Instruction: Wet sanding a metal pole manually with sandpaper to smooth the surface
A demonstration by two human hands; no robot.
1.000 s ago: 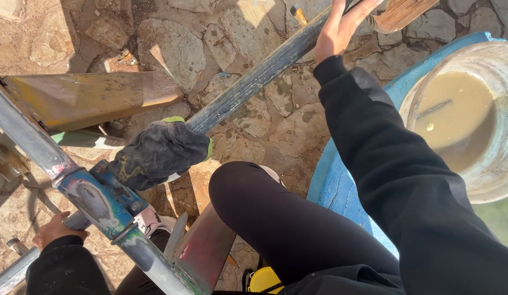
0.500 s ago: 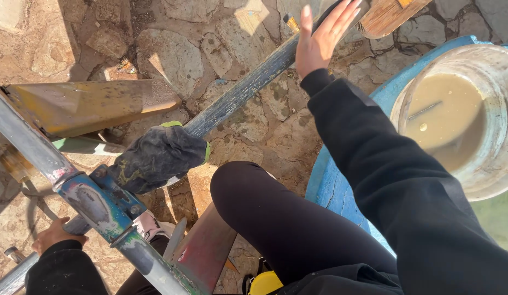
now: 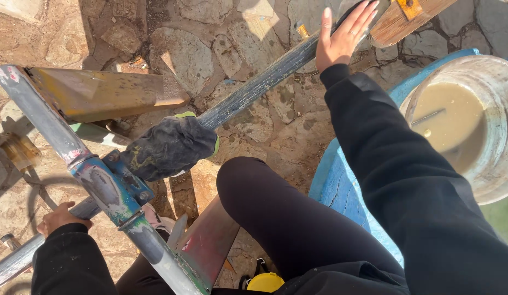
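Right hand (image 3: 341, 39): I see it lying flat on the far end of the long blue metal bar (image 3: 259, 84), fingers (image 3: 359, 22) spread and straight, not curled round it.
Left hand (image 3: 60, 217): my view shows it low at the near end of the same bar, fingers wrapped over it.
Bar: runs slantwise over the stone floor (image 3: 199, 49), through the metal frame (image 3: 95, 180).
Glove (image 3: 169, 146): dark, draped over the bar beside the frame.
Bucket (image 3: 472, 128): murky liquid, right of my knee.

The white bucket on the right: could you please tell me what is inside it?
The white bucket holds murky beige liquid, with a thin stick-like thing slanting out. Whatever lies below the surface is hidden.
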